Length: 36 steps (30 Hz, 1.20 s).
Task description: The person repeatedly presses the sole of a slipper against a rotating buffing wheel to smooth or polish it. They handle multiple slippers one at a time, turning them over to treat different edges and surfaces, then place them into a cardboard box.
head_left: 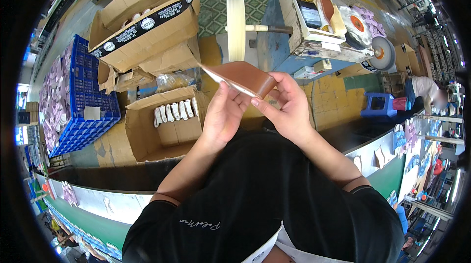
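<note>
A brown wedge-shaped shoe sole (243,75) with a smooth outer face and a whitish edge is held up in front of my chest, its thin tip pointing to the upper left. My left hand (221,117) pinches its lower edge, thumb on the pale side and fingers beneath. Around the thick, rounded end, my right hand (289,108) is closed with the thumb at the bottom corner. Just beyond the sole stands a cream-coloured buffing wheel (236,27) on a horizontal shaft; the sole appears in front of its lower edge.
A machine cabinet (274,20) carries a white box (321,35) of soles. At left are an open carton (144,145) holding a row of white pieces, a larger carton (132,52) and a blue crate (78,130) of purple pieces. A blue stool (378,104) and another person stand at right.
</note>
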Each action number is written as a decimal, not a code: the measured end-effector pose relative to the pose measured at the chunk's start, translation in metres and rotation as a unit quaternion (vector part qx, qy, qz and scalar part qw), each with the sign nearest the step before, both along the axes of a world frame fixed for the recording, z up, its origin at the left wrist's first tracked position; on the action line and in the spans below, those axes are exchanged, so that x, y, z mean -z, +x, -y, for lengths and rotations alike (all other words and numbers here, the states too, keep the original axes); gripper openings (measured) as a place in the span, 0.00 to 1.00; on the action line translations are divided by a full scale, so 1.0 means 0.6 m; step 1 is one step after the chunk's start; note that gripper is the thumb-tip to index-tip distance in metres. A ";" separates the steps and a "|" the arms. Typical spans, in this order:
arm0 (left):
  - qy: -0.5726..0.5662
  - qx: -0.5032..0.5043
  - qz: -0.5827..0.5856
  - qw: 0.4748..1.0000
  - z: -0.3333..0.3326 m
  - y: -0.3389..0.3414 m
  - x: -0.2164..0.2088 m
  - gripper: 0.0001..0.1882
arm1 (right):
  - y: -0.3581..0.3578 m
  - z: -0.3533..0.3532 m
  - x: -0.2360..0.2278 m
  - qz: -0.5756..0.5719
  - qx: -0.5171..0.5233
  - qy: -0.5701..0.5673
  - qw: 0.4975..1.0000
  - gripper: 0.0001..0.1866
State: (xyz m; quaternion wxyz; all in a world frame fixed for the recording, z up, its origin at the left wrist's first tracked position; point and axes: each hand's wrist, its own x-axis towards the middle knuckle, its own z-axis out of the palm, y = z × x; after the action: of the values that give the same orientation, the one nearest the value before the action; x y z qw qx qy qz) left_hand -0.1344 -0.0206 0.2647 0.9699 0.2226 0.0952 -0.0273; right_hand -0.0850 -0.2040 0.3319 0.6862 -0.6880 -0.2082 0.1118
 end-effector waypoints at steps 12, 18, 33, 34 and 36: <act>-0.027 -0.072 -0.096 0.992 0.015 0.003 0.002 0.28 | -0.003 -0.013 0.031 0.179 -0.035 -0.157 0.971 0.21; 0.034 0.099 -0.107 0.989 -0.056 -0.002 -0.011 0.25 | 0.037 -0.016 -0.018 0.327 -0.004 -0.202 0.923 0.23; -0.034 0.176 -0.171 0.969 -0.107 0.007 0.094 0.37 | 0.045 0.037 0.038 -0.106 -0.316 -0.263 0.905 0.35; -0.042 0.149 -0.154 0.976 -0.099 0.004 0.099 0.35 | 0.034 0.035 0.051 -0.073 -0.291 -0.282 0.912 0.37; 0.108 0.125 -0.135 0.977 -0.069 -0.007 0.105 0.34 | 0.021 0.039 0.066 -0.062 -0.295 -0.307 0.903 0.44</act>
State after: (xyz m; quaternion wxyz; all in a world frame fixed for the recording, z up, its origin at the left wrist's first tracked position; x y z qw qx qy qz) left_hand -0.1384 0.0207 0.2017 0.9074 0.3302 0.1991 -0.1672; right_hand -0.0726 -0.2274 0.2923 0.3880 -0.7633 -0.3144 0.4098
